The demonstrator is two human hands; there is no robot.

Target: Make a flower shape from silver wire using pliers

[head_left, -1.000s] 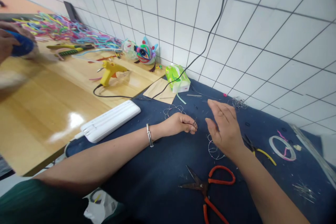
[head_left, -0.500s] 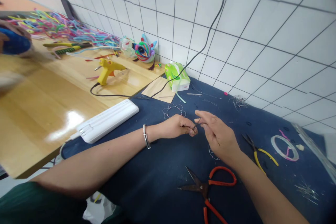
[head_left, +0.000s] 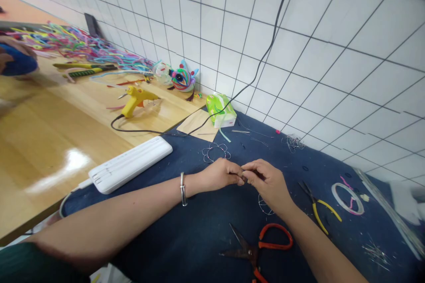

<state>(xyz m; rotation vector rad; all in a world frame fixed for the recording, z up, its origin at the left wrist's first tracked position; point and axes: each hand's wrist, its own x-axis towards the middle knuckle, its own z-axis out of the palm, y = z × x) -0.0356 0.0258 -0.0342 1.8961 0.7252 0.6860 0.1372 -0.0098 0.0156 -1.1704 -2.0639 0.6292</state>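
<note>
My left hand (head_left: 222,174), a silver bangle (head_left: 183,189) on its wrist, is closed in a pinch over the dark blue cloth. My right hand (head_left: 265,182) meets it fingertip to fingertip, also pinching. Whatever lies between the fingers is small and dark, and the fingers mostly cover it. Just behind the left hand lies a flower-shaped wire ring (head_left: 216,152) with loops and small beads. Another looped wire piece (head_left: 264,204) shows partly from under the right hand. Below the hands, red-handled scissors (head_left: 254,250) lie with their blades apart.
Yellow-handled pliers (head_left: 315,208), a white ring-shaped coil (head_left: 347,199) and cut wire pieces (head_left: 376,254) lie at right. A white power strip (head_left: 131,164), yellow glue gun (head_left: 134,101) and tissue pack (head_left: 221,109) stand left and behind. A black cord (head_left: 254,82) crosses the view. Another person's hand holds something blue (head_left: 18,59).
My right hand's fingers, raised and partly spread before, have closed down into a pinch against the left hand's fingertips. The whole view has tipped slightly.
</note>
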